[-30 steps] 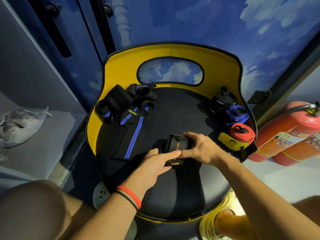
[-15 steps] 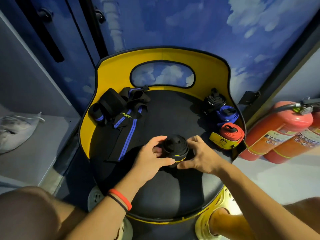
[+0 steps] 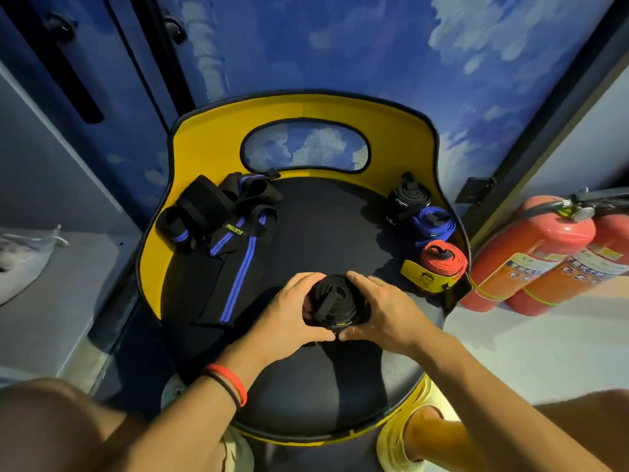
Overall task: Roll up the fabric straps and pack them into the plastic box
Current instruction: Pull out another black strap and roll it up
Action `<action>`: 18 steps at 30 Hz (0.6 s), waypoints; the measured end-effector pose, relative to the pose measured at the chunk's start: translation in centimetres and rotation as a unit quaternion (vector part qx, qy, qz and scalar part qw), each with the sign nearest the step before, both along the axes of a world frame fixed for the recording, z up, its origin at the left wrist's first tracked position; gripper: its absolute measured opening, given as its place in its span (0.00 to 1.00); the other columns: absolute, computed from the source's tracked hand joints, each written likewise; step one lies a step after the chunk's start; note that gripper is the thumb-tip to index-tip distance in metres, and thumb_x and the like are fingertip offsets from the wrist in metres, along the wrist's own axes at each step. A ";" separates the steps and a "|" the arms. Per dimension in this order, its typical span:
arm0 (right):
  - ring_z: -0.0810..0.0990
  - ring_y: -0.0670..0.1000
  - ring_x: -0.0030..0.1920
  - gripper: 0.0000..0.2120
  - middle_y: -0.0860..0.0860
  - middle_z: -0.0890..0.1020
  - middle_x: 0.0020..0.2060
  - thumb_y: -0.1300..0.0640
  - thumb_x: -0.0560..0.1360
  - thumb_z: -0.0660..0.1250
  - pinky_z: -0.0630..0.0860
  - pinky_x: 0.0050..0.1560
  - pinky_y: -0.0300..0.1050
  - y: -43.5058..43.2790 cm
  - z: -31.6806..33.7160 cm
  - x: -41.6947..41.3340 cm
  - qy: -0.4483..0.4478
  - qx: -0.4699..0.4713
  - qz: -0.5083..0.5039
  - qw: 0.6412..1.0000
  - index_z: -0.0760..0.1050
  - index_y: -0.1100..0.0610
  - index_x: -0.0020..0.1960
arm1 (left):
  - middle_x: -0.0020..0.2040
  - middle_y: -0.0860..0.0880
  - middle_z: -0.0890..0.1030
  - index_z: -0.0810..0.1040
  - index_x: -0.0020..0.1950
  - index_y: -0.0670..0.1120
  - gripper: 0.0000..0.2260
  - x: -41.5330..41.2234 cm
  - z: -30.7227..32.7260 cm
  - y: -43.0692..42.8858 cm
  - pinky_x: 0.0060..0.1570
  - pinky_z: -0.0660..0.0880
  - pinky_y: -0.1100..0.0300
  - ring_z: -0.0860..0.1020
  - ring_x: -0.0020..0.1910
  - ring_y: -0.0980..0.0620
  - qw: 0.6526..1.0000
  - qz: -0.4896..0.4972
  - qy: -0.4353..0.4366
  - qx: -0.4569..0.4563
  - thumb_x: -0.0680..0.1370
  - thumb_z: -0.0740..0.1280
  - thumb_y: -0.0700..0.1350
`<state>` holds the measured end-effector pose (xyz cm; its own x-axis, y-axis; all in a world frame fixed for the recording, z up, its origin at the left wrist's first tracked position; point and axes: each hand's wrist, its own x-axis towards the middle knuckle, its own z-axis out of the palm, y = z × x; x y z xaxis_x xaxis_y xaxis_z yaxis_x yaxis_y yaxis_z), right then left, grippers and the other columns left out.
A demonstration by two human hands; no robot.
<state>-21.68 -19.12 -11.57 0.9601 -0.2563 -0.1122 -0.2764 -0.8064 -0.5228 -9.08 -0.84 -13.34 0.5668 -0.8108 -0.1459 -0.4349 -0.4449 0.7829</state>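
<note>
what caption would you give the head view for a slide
Left hand and right hand grip a rolled black strap over the chair seat.

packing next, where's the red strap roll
Head view: the red strap roll sits at the right edge of the seat, beside the blue roll.

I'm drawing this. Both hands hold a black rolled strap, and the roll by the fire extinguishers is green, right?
No: the head view shows the fabric roll beside the red fire extinguishers is red, not green; left hand and right hand hold the black rolled fabric strap.
</note>
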 end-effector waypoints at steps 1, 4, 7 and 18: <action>0.76 0.53 0.62 0.46 0.50 0.78 0.61 0.41 0.64 0.81 0.75 0.62 0.53 -0.3 0.1 0.2 0.006 0.006 0.002 1.000 0.65 0.49 0.75 | 0.71 0.63 0.70 0.65 0.76 0.60 0.43 -0.1 -0.2 -0.1 0.70 0.72 0.56 0.71 0.69 0.61 1.000 0.007 0.012 -0.003 0.66 0.83 0.50; 0.76 0.51 0.65 0.44 0.48 0.79 0.64 0.44 0.63 0.82 0.75 0.64 0.51 -0.8 0.5 0.2 0.018 0.045 0.000 0.999 0.66 0.47 0.75 | 0.68 0.63 0.75 0.66 0.73 0.67 0.42 -0.1 -0.2 -0.5 0.66 0.76 0.54 0.74 0.67 0.59 0.999 0.030 0.040 -0.010 0.65 0.83 0.50; 0.78 0.50 0.63 0.42 0.45 0.80 0.62 0.45 0.63 0.82 0.77 0.62 0.53 -1.1 0.3 0.0 0.015 0.063 -0.012 0.998 0.65 0.43 0.72 | 0.67 0.64 0.75 0.68 0.74 0.65 0.42 0.5 -0.1 -1.3 0.67 0.76 0.53 0.74 0.67 0.60 1.000 0.008 0.018 -0.008 0.64 0.83 0.51; 0.74 0.60 0.65 0.30 0.55 0.75 0.68 0.49 0.71 0.77 0.76 0.62 0.58 -3.5 3.3 -3.1 -0.103 -0.235 -0.158 0.954 0.75 0.55 0.70 | 0.63 0.58 0.80 0.72 0.70 0.59 0.38 1.4 1.2 -9.5 0.65 0.77 0.48 0.77 0.63 0.55 0.996 0.064 0.001 -0.057 0.64 0.84 0.49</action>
<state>-24.81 -22.64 -8.23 0.8160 -0.5122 0.2680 -0.4752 -0.8583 -0.1936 -7.67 -10.37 -12.17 0.6663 -0.7434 -0.0581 -0.3784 -0.4042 0.8328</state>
